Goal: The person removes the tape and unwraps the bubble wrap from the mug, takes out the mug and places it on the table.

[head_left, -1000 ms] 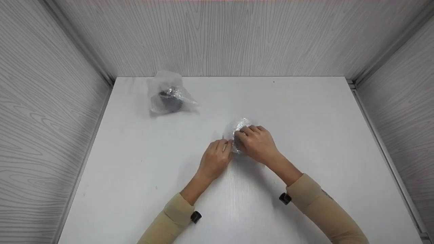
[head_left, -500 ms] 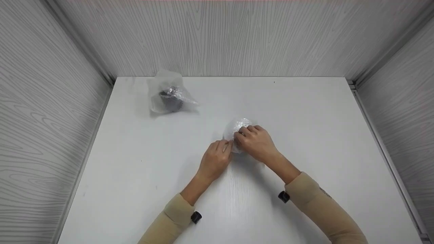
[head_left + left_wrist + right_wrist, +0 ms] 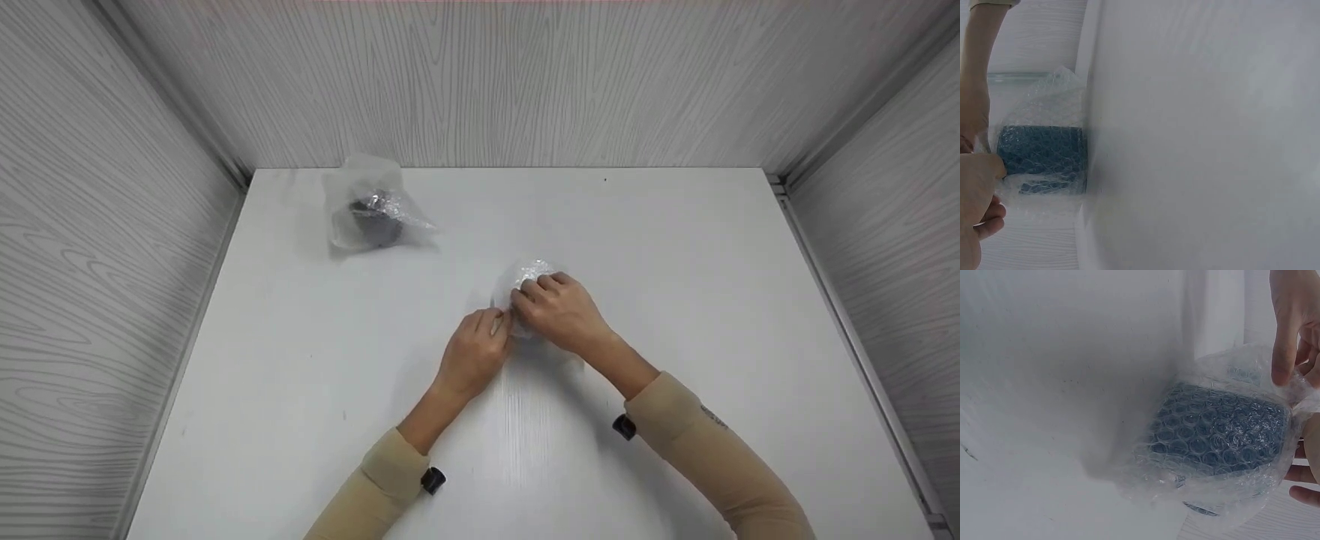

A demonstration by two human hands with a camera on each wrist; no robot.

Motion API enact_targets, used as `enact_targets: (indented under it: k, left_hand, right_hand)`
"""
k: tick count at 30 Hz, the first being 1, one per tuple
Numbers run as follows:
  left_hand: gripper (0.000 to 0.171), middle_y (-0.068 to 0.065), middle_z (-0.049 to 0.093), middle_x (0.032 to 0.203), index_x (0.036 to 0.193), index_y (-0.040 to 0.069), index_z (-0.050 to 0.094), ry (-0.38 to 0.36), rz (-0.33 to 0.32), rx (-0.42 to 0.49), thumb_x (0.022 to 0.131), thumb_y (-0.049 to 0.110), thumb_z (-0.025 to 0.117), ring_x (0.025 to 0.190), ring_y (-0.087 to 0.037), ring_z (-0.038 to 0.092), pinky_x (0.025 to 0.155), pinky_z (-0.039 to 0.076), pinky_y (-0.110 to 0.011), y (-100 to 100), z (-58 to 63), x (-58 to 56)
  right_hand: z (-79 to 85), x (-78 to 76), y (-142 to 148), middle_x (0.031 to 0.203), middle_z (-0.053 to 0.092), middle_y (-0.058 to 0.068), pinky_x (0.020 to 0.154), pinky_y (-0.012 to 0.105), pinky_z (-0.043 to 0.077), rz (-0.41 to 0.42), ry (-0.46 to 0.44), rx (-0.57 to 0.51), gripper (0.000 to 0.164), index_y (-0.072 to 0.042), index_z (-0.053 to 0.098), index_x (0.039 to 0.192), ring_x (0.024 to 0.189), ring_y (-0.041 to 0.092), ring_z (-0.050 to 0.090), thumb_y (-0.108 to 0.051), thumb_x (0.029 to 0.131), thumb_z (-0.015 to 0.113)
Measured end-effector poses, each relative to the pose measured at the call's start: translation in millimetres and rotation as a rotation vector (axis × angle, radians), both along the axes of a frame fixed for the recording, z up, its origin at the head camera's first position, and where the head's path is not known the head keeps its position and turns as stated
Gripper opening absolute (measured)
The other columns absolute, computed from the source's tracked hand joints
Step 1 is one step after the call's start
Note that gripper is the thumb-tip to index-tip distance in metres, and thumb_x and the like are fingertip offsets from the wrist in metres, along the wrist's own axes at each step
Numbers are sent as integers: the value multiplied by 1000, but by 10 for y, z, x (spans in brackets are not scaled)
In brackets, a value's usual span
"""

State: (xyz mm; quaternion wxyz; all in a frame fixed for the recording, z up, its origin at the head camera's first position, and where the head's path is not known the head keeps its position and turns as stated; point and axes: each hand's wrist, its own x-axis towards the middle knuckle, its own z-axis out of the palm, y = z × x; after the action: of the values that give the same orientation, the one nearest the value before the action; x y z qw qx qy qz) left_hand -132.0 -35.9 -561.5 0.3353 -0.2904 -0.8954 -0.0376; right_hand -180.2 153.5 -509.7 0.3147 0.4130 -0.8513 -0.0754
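A dark blue, smooth-sided item (image 3: 1213, 427), shaped like a cup or small pot, stands on the table inside clear bubble wrap (image 3: 534, 268). My left hand (image 3: 474, 349) pinches gathered wrap at the bundle's near left top. My right hand (image 3: 562, 311) curls over the top from the right, its fingers gripping the wrap close to the left fingertips. Seen from the left wrist, the blue side (image 3: 1041, 149) shows through the bubbles and a loose flap of wrap stands out toward the right arm. The hands hide the bundle's top in the head view.
A second bundle (image 3: 367, 210), a dark item in cloudy wrap, sits at the back left of the white table (image 3: 675, 247). Wood-grain panels (image 3: 480, 82) rise behind the table and along both sides.
My right hand has shifted slightly left and away from me over the bundle, closer to the left fingers. The left hand and the far bundle stay where they were.
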Motion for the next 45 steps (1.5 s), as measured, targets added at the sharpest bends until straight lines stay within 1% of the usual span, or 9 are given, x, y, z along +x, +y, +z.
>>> enact_targets:
  k: [5, 10, 14, 21, 27, 35, 37, 41, 45]
  left_hand:
    - [27, -7, 74, 104, 115, 4, 78, -11, 1, 4, 92, 19, 80, 97, -18, 73, 87, 60, -27, 4, 8, 0]
    - [27, -6, 74, 106, 114, 4, 78, -26, 2, 6, 92, 19, 81, 100, -17, 73, 90, 60, -27, 7, 6, 4]
    - [26, -5, 73, 108, 114, 5, 77, -45, 5, 16, 93, 20, 80, 102, -16, 73, 92, 60, -25, 9, 7, 10]
    - [26, -6, 73, 107, 114, 5, 77, -45, 4, 21, 94, 20, 79, 100, -16, 73, 90, 60, -26, 11, 10, 14]
    - [27, -6, 72, 107, 114, 4, 78, -32, 1, 11, 93, 20, 80, 99, -17, 73, 89, 60, -26, 8, 2, 15]
    - [26, -6, 73, 107, 113, 4, 78, -39, -4, 27, 93, 20, 80, 99, -18, 73, 89, 61, -27, 9, 8, 7]
    - [26, -6, 73, 107, 113, 5, 78, -44, -3, 30, 92, 20, 81, 100, -18, 73, 89, 61, -27, 8, 7, 9]
    - [26, -6, 74, 107, 114, 5, 79, -47, 4, 30, 92, 18, 81, 100, -18, 74, 90, 61, -26, 12, 6, 9]
    - [26, -6, 74, 107, 114, 5, 79, -43, 11, 24, 91, 17, 81, 99, -18, 74, 89, 61, -26, 14, 5, 11]
  right_hand:
    - [7, -22, -13, 87, 75, 1, 72, 35, 63, 15, 8, 13, 8, -13, 76, 91, 76, 20, 74, -19, 92, 80]
    - [15, -40, -26, 81, 70, 0, 72, 33, 62, 34, 27, 25, 16, -12, 70, 83, 72, 19, 71, -21, 93, 80]
    - [17, -52, -30, 77, 66, 0, 68, 32, 60, 45, 26, 27, 21, -12, 67, 79, 69, 19, 68, -22, 94, 78]
    - [-3, -75, -29, 82, 70, 0, 69, 32, 61, 59, 42, 57, 18, -11, 67, 83, 72, 18, 70, -21, 94, 78]
    - [-26, -90, -23, 88, 73, 1, 70, 31, 61, 59, 41, 63, 17, -10, 68, 87, 75, 18, 71, -22, 95, 76]
    - [-33, -102, -16, 88, 72, 2, 70, 31, 61, 58, 51, 59, 16, -10, 68, 88, 75, 18, 71, -20, 95, 77]
    - [-34, -104, -19, 88, 72, 2, 69, 31, 61, 58, 52, 55, 16, -10, 68, 88, 75, 18, 71, -20, 95, 77]
    - [-42, -104, -22, 85, 69, 2, 63, 29, 57, 58, 50, 35, 17, -9, 65, 86, 71, 18, 67, -19, 94, 78]
    - [-61, -103, -23, 85, 67, 2, 59, 28, 54, 65, 39, 7, 18, -9, 65, 88, 69, 18, 66, -19, 94, 79]
